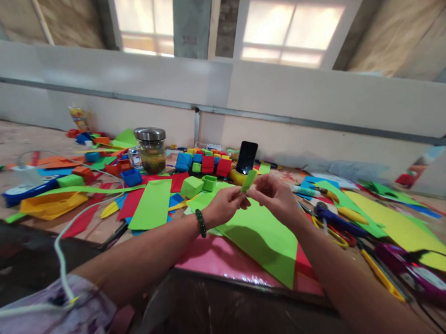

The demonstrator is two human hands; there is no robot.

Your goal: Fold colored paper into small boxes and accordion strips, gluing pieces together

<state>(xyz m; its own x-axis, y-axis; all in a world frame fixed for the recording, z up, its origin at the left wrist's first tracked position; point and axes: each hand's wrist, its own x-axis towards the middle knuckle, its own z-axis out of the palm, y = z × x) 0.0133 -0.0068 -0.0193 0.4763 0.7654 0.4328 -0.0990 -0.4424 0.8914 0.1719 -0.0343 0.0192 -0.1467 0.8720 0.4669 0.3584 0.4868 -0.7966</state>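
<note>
Looks like a hand-shaping step tbh, left hand (224,206) pinching a small green strip (250,179) above the big green sheet (265,234), right hand (274,192) close in but can't tell if it's gripping, so next probably needs a steady left pinch.

overexposed windows (293,31), shadowed green sheet (263,239), glare on pink surface (219,260), stretched edges, perhaps motion blur

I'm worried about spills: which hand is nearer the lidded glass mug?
Left. The left hand is to the right of the mug and nearer the viewer; the right hand is farther right.
</note>
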